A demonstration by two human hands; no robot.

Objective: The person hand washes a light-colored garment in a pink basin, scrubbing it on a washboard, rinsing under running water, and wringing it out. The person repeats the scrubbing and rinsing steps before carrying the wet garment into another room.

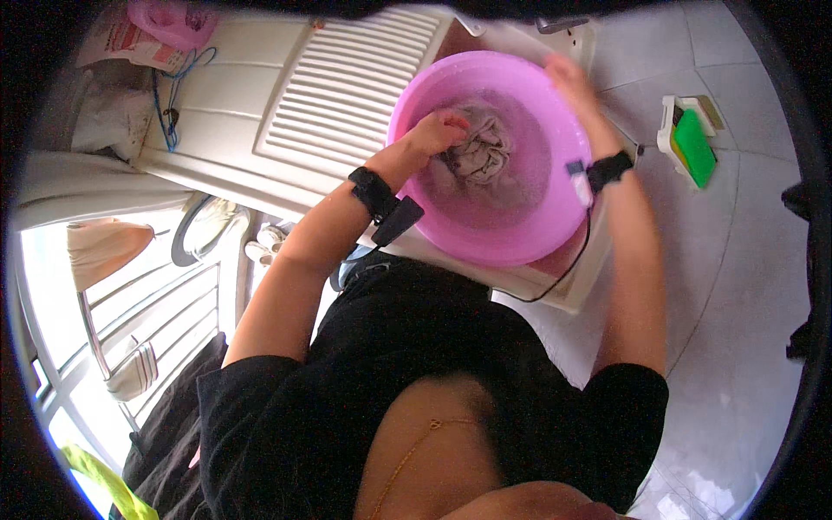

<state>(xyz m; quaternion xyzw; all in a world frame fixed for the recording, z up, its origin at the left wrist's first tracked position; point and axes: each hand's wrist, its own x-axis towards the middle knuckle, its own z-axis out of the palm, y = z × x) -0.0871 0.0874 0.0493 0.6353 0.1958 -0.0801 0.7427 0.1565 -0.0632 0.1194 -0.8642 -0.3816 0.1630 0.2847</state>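
A round pink plastic basin (pixel 494 240) of cloudy water sits at the sink end of the white washboard counter. A wet greyish cloth (pixel 484 153) lies bunched in the water. My left hand (pixel 439 135) is inside the basin at the cloth's left edge, its fingers curved; whether they grip the fabric is unclear. At the far right rim, my right hand (pixel 572 81) is blurred by motion, and its fingers cannot be made out well. Black straps with small devices and cables are around both wrists.
Left of the basin lies the ribbed washboard (pixel 351 81), with a blue cord (pixel 170 107) and a pink container (pixel 179 23) beyond. A green-and-white brush or soap holder (pixel 695 149) is on the wall tiles at right. A metal rack (pixel 156 312) stands by the bright window.
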